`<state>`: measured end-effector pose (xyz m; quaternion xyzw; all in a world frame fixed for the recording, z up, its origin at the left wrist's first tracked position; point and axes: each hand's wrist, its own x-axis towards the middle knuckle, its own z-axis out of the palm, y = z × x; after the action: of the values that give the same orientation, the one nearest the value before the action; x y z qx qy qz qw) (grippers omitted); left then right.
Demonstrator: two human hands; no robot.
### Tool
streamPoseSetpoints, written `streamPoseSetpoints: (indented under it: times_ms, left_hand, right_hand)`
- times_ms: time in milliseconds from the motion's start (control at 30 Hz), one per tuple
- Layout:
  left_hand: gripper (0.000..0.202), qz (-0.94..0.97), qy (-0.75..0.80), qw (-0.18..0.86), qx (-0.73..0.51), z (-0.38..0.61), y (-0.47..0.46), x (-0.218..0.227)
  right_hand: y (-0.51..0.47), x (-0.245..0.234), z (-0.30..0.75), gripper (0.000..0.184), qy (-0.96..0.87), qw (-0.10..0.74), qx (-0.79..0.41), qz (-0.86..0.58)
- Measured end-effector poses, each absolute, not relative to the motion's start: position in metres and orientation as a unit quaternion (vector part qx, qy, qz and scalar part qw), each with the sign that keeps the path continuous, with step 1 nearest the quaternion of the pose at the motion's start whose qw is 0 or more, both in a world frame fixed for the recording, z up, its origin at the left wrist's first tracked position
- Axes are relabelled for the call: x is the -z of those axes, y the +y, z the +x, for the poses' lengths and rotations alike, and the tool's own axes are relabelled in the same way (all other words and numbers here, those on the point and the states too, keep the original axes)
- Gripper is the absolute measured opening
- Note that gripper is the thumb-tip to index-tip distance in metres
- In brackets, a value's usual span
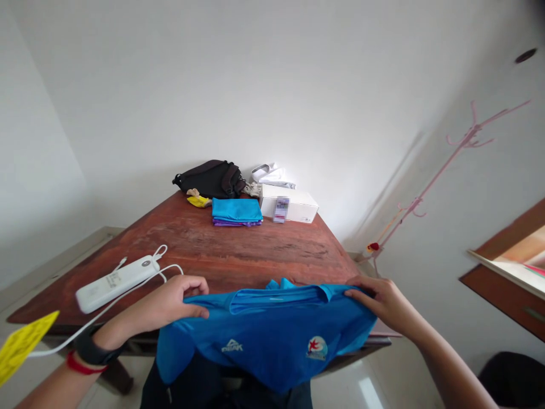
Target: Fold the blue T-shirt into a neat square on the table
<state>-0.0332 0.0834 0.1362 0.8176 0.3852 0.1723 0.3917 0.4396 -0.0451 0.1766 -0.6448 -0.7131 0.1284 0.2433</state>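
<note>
A blue T-shirt (272, 335) with a white PEAK logo and a round emblem on its chest hangs spread between my two hands. Its collar faces up, and the lower part drapes over the table's near edge towards my lap. My left hand (183, 298) pinches the shoulder on the left side of the collar. On the other shoulder, my right hand (377, 298) grips the cloth between thumb and fingers. Some bunched blue fabric shows behind the collar on the table.
The wooden table (264, 255) bears a white power bank (117, 284) with cables at left. Farther back are folded blue and purple clothes (237, 211), a white box (298, 204), a black bag (208, 179) and a yellow packet (198, 201). A pink coat rack (438, 170) leans at right.
</note>
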Motion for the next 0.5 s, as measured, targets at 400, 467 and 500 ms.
streamPoseSetpoints:
  times_ms: [400, 467, 500]
  left_hand:
    - [0.030, 0.767, 0.487, 0.179, -0.378, -0.028, 0.075, -0.095]
    - [0.031, 0.723, 0.512, 0.168, -0.432, -0.022, 0.066, -0.093]
    - [0.032, 0.694, 0.527, 0.158, -0.465, -0.019, 0.060, -0.093]
  right_hand:
    - [-0.063, -0.089, 0.432, 0.033, -0.605, 0.353, 0.149, -0.698]
    - [-0.068, -0.093, 0.428, 0.035, -0.598, 0.365, 0.158, -0.695]
    - [-0.071, -0.096, 0.425, 0.035, -0.594, 0.372, 0.164, -0.694]
